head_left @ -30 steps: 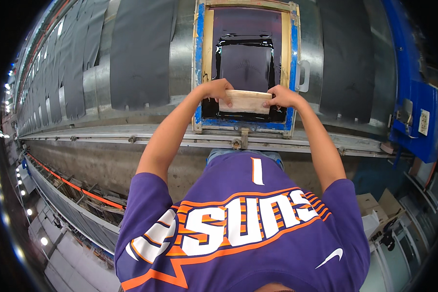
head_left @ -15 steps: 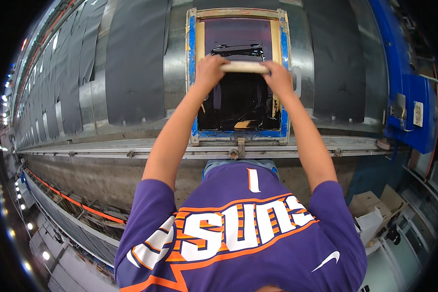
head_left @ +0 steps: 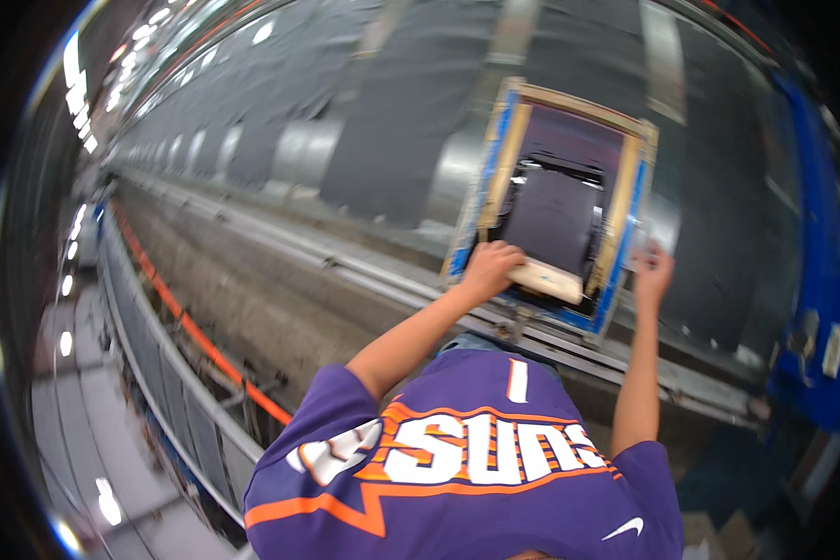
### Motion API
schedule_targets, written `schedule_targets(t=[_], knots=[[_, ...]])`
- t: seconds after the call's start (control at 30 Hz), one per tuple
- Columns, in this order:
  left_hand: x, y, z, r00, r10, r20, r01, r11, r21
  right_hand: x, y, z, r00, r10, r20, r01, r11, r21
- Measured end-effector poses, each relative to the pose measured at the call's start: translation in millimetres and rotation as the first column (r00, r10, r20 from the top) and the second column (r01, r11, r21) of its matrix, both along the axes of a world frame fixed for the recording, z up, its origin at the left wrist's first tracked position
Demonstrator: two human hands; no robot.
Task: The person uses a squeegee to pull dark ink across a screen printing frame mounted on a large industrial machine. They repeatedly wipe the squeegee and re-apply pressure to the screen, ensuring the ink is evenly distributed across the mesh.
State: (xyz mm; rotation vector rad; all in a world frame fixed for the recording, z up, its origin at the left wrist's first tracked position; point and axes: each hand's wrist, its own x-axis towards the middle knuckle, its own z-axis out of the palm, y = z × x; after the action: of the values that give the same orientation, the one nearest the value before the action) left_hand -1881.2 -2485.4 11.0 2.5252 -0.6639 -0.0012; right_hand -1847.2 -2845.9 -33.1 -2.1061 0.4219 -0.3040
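A screen-printing frame [head_left: 629,210] with wooden sides and blue tape lies on the long table, tilted in my view. Dark ink [head_left: 558,217] covers much of its mesh. At its near end my left hand [head_left: 492,270] is closed on the left end of a squeegee [head_left: 548,279] with a pale wooden handle. The squeegee lies across the near ink; its blade is hidden. Off the squeegee, my right hand [head_left: 653,273] is just outside the frame's right side, by a blurred pale handle. Motion smears its fingers, so its grip is unclear.
Dark fabric panels [head_left: 392,140] lie in a row along the metal table. A metal rail [head_left: 345,271] runs along its near edge. Blue machinery [head_left: 812,308] stands at the right. An orange strip [head_left: 205,341] runs along another table at lower left.
The squeegee has come toward me to the frame's near end. My right hand has let go of it and moved outside the frame's right side. My view has turned and shifted left.
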Motion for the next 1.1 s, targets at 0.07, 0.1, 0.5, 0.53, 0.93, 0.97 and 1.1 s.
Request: schedule_targets(t=[0.07, 0.1, 0.5, 0.53, 0.93, 0.97, 1.1], knots=[[1.8, -5.8, -4.4, 1.0, -0.019, 0.003, 0.019, 0.998, 0.056, 40.9, -35.5, -44.9, 0.995, -0.053, -0.079, 0.042, 0.991, -0.128], [-1.4, -3.4, -7.2, 1.0, -0.014, 0.007, 0.014, 0.997, 0.076, 58.6, -36.4, -68.9, 1.0, 0.009, -0.03, -0.007, 0.997, 0.072], [-41.8, 62.3, -4.8, 0.984, 0.176, -0.021, -0.176, 0.984, 0.002, 115.2, 53.7, -49.0, 0.967, -0.032, 0.253, 0.059, 0.994, -0.097], [-40.1, 85.7, -4.0, 0.978, 0.207, -0.039, -0.206, 0.978, 0.023, 118.1, 83.8, -49.4, 0.983, -0.049, 0.174, 0.053, 0.998, -0.017], [13.4, 353.8, 12.6, 0.97, 0.201, -0.138, -0.193, 0.979, 0.068, 124.8, 370.7, -46.2, 0.993, -0.043, 0.106, 0.015, 0.968, 0.249], [17.5, 357.8, 12.3, 0.97, 0.185, -0.155, -0.181, 0.983, 0.044, 121.8, 372.3, -45.7, 0.994, -0.045, 0.104, 0.021, 0.975, 0.222], [45.0, 380.9, 20.1, 0.938, 0.133, -0.32, -0.117, 0.991, 0.068, 122.2, 386.0, -41.9, 0.997, -0.042, 0.063, 0.032, 0.989, 0.145]])
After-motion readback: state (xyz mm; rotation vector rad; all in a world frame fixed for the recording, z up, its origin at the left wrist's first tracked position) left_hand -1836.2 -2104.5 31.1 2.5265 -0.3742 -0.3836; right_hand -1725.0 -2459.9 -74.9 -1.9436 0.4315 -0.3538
